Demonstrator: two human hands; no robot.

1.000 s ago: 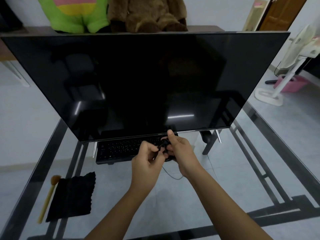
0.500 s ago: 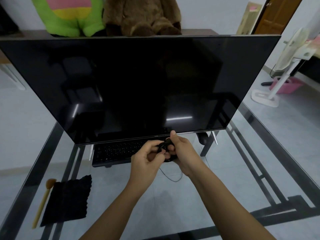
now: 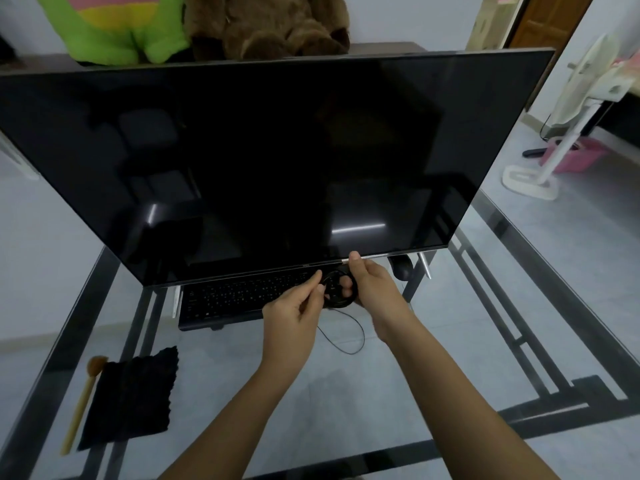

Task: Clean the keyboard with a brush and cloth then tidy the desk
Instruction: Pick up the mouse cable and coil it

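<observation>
At the lower left of the frame the brush (image 3: 81,405) lies on the glass desk (image 3: 381,393), its wooden handle just beside the black cloth (image 3: 131,400). I judge both light. I would take the brush at mid-handle; the cloth is soft and limp, so any pinched edge will do.

Further right, at centre, the keyboard (image 3: 235,296) sits tucked under the lower edge of the monitor (image 3: 259,161). It looks stiff and flat, best slid out by its near edge.

My left hand (image 3: 291,313) pinches a thin black cable (image 3: 337,304) between thumb and forefinger. My right hand (image 3: 374,289) has its fingers curled through the small coil of it, and a slack loop trails onto the glass below. The cable is light and springy; I expect it to unwind unless I keep the coil clamped.

A dark mouse (image 3: 401,268) rests just right of the hands, under the screen.

The key legends are too small to read, and so is the small mark on the monitor's lower bezel.
</observation>
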